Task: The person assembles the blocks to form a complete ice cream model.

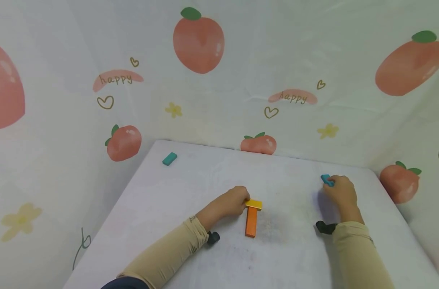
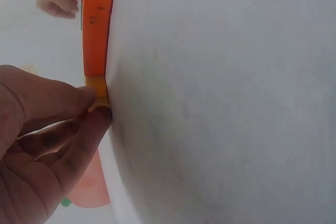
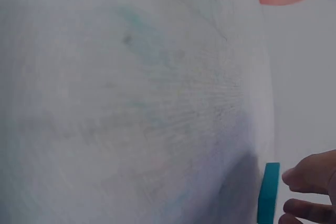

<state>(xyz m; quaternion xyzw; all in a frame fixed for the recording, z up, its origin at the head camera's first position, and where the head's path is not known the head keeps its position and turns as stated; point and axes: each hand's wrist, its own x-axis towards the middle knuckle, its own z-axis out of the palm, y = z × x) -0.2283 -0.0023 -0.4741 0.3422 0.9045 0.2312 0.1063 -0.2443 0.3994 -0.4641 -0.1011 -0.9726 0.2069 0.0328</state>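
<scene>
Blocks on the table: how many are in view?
4: the yellow block, pinched in the left hand; the orange block, just nearer the camera; the blue block, at the right hand; the teal block, far left. Others may be hidden.

A draped booth — peach-print cloth (image 1: 226, 104) walling in a white table (image 1: 205, 172).

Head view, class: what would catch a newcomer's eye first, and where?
Probably the orange block near the middle of the table, a yellow block at its far end, pinched by the left hand. Next, the big red fruits printed on the cloth behind, then the blue block by the right hand.
</scene>
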